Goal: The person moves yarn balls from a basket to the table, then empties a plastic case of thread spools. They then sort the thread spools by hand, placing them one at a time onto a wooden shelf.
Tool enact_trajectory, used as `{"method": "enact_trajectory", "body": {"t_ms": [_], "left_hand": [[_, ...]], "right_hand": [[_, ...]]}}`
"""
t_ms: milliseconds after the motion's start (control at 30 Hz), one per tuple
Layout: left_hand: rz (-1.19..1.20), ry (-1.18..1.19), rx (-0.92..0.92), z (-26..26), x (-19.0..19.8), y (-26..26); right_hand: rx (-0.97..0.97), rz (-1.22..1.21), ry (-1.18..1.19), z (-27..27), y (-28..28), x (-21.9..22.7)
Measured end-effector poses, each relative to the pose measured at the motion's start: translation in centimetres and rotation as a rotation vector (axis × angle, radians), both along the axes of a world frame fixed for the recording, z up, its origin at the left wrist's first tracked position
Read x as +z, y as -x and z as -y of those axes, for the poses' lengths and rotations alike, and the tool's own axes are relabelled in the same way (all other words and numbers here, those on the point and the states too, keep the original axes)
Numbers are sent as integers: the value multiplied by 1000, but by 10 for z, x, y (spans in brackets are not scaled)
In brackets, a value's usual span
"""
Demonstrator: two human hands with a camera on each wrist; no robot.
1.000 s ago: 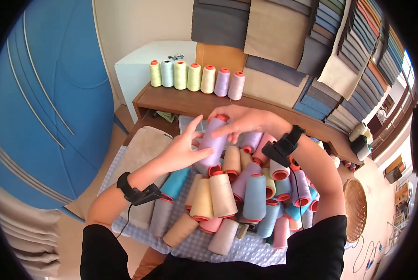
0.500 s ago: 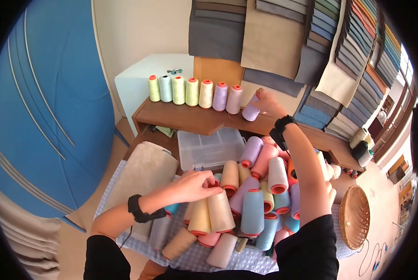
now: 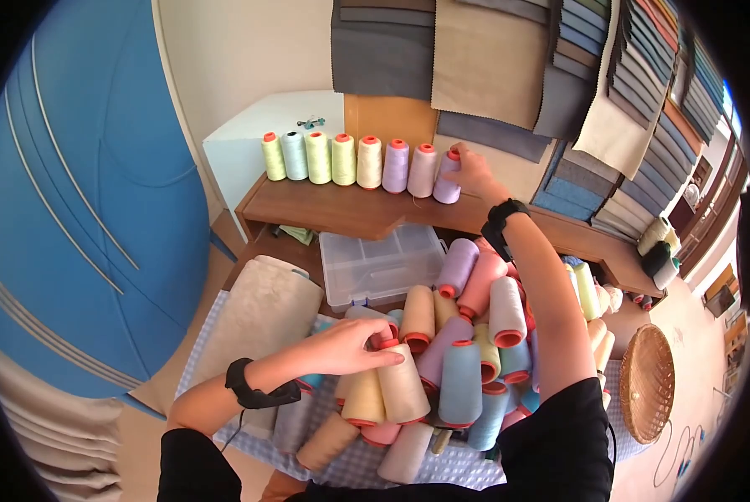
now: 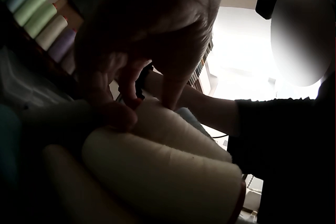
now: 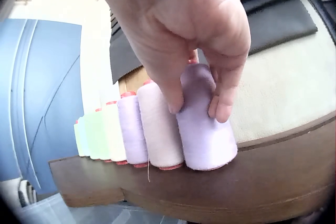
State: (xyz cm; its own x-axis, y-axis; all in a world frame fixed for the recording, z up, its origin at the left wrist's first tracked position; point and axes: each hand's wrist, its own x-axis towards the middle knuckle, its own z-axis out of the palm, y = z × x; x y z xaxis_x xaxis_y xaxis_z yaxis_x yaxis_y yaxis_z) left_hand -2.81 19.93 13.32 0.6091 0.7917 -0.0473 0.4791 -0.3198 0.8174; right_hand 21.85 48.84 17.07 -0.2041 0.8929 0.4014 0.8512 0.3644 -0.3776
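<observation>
On the wooden shelf (image 3: pixel 325 209), my right hand (image 3: pixel 478 173) grips a purple cone of thread (image 5: pixel 207 140) by its upper part, thumb on one side and fingers on the other. The cone stands upright at the right end of a row, close beside a pinkish cone (image 5: pixel 160 129). My left hand (image 3: pixel 351 345) is down at the pile, its thumb and fingers pinching the top of a cream cone of thread (image 3: pixel 406 389). A pale yellow cone (image 3: pixel 363 400) lies alongside. In the dark left wrist view, my left fingers (image 4: pixel 121 116) surround the cream cone's tip.
Several cones in green, blue, cream and purple stand along the shelf. Below it lie a clear plastic box (image 3: pixel 379 268) and a beige cloth pad (image 3: pixel 266 314). More cones, including a blue one (image 3: pixel 461 385), are heaped on the checked cloth. A wicker basket (image 3: pixel 647 385) is at right.
My right hand has carried the purple cone from the pile up to the shelf and stood it at the row's right end. My left hand left that cone and came down to the cream one.
</observation>
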Motion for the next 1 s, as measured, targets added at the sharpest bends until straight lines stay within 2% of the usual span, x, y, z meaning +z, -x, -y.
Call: {"method": "enact_trajectory", "body": {"t_ms": [100, 167, 200, 233, 267, 333, 367, 400, 433, 533, 567, 633, 700, 733, 833, 867, 933, 1000], "left_hand": [[-4, -52, -21, 4, 4, 1], [106, 132, 39, 8, 12, -1], [139, 191, 79, 7, 13, 1], [266, 59, 80, 1, 3, 1], [323, 50, 114, -1, 10, 1], [385, -8, 183, -9, 29, 1], [388, -56, 220, -13, 38, 0], [423, -150, 268, -15, 47, -4], [478, -189, 265, -21, 52, -6], [444, -280, 259, -25, 63, -12], [499, -271, 265, -26, 62, -18], [558, -272, 273, -34, 62, -25], [566, -242, 272, -46, 61, -29], [458, -174, 257, -52, 61, -30], [494, -249, 330, -68, 41, -46], [366, -226, 349, -72, 34, -48], [232, -284, 308, -83, 10, -52], [111, -279, 265, -83, 0, -58]], "right_hand": [[-46, -20, -10, 7, 3, 1], [-253, -95, 230, 19, 3, 18], [-256, -91, 234, 32, 2, 25], [-103, 68, 186, 56, 5, 37], [51, 227, 138, 82, 11, 48], [92, 334, 199, 141, 34, 65], [235, 385, 324, 161, 42, 73], [514, 249, 433, 169, 40, 67], [700, 43, 705, 187, 42, 70], [727, -114, 801, 182, 33, 74], [754, -196, 815, 184, 25, 81], [712, -139, 832, 188, 18, 84], [882, 78, 608, 188, 15, 69], [880, 81, 602, 186, 13, 71], [622, 94, 564, 178, 2, 73], [529, 16, 548, 167, -6, 72], [478, -151, 418, 104, -38, 35], [26, 11, 476, 78, -49, 43]]}}
